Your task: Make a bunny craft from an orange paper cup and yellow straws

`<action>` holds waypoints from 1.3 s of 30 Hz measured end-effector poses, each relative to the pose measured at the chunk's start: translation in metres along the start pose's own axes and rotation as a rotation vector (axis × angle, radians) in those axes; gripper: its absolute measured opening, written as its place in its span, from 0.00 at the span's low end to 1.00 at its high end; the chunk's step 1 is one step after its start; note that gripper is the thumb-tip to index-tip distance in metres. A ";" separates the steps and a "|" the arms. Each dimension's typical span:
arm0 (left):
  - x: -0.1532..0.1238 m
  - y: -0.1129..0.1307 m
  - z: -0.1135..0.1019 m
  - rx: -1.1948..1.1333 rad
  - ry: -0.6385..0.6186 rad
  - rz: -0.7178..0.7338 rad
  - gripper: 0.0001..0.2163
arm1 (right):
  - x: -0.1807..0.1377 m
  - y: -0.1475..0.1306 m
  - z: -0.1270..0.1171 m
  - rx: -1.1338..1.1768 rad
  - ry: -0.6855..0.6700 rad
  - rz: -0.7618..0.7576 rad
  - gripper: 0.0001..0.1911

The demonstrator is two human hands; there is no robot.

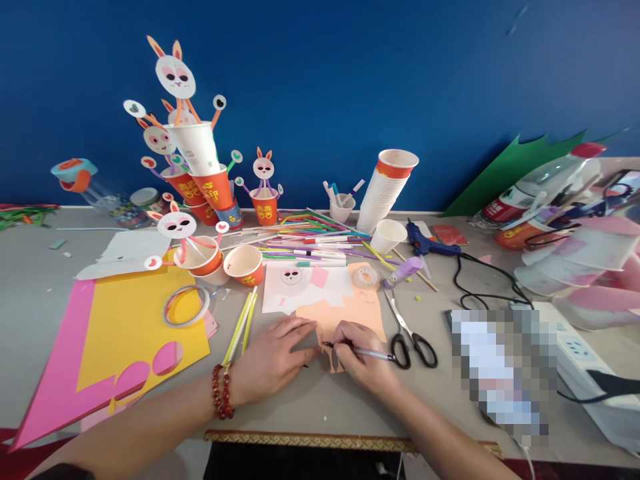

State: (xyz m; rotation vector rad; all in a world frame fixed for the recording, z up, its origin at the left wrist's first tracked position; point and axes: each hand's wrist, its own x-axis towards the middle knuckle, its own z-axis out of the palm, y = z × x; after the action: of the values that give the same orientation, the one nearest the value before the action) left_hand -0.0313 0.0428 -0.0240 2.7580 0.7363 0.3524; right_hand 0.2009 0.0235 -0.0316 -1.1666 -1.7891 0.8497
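My right hand (361, 352) is closed round a thin pen (367, 353), its tip pointing left onto a peach-coloured sheet of paper (350, 308). My left hand (274, 353) lies flat on the table beside it with fingers stretched out, pressing the paper's left edge. A red bead bracelet (222, 392) is on my left wrist. A white sheet with a small drawn rabbit face (291, 275) lies just behind the peach paper.
Black-handled scissors (411, 337) lie right of my right hand. Yellow and pink card (125, 333), a tape ring (186, 305), paper-cup rabbits (197, 250), loose straws (310, 247), stacked cups (385, 190), a glue gun (425, 243) and a power strip (580, 353) crowd the table.
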 end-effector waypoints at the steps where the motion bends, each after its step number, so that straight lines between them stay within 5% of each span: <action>1: 0.000 0.000 0.000 -0.002 -0.002 0.000 0.17 | 0.000 0.000 0.000 0.004 -0.001 -0.003 0.09; 39: 0.000 0.001 -0.001 -0.018 0.008 -0.007 0.19 | 0.001 0.001 0.003 -0.063 0.036 0.068 0.08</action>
State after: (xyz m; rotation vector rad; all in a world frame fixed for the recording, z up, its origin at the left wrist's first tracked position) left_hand -0.0310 0.0419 -0.0222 2.7377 0.7408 0.3675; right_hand 0.1985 0.0244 -0.0337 -1.2820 -1.7662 0.8120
